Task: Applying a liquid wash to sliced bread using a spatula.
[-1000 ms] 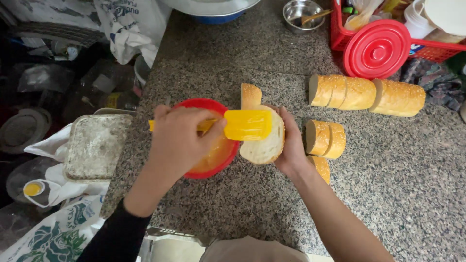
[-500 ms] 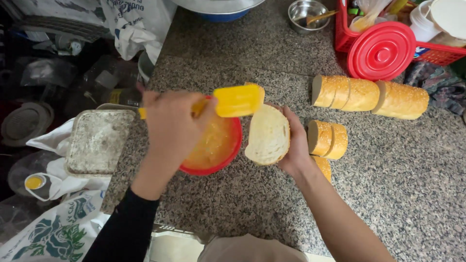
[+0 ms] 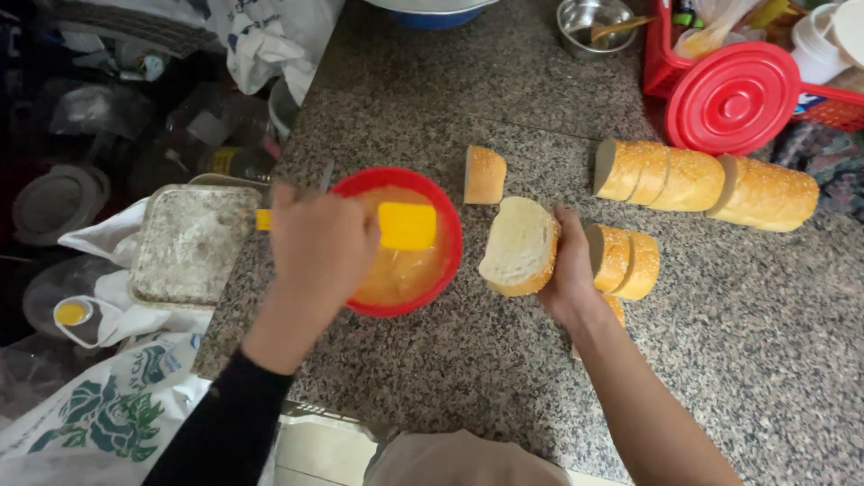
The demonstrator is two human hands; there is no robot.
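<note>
Right now my left hand [image 3: 319, 247] is closed around the handle of a yellow brush [image 3: 407, 226], its flat head hovering over the red bowl [image 3: 450, 236] of runny yellow spread. My right hand [image 3: 569, 270] grips a bread slice [image 3: 516, 245] by its crust, cut face tilted toward the bowl, just beside its rim. I judge the slice light and soft, easy to crush, so the firmer crust edge is the place to hold it. The brush looks light, and likely slippery where it is wet. Another slice [image 3: 484, 174] stands beyond the bowl, more slices [image 3: 623, 261] touch my right hand, and a cut loaf [image 3: 706, 183] lies near a red lid [image 3: 733, 97].
</note>
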